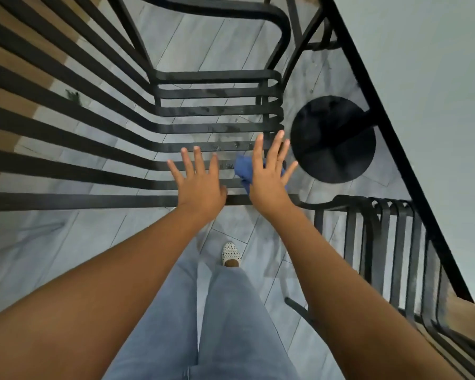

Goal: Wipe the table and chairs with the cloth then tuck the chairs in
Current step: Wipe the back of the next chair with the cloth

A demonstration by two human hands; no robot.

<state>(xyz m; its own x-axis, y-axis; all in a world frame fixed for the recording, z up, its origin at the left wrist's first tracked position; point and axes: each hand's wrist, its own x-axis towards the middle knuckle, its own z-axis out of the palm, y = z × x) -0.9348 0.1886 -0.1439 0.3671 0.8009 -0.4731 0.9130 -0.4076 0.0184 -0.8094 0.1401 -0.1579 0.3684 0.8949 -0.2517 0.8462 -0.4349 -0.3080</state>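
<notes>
A black metal slatted chair (209, 94) stands below me, its seat slats running left to right. My left hand (200, 182) lies flat with straight spread fingers on the near seat slats. My right hand (269, 174) is also flat and spread, pressing a crumpled blue cloth (243, 167) onto the slats near the seat's right edge. The cloth shows to the left of that hand and under its fingers. The grey table top (422, 78) with a black rim fills the upper right.
The table's round black base (332, 138) stands on the grey tiled floor just right of the chair. A second black slatted chair (381, 242) sits at the lower right, partly under the table. My legs and one white shoe (231, 253) are below.
</notes>
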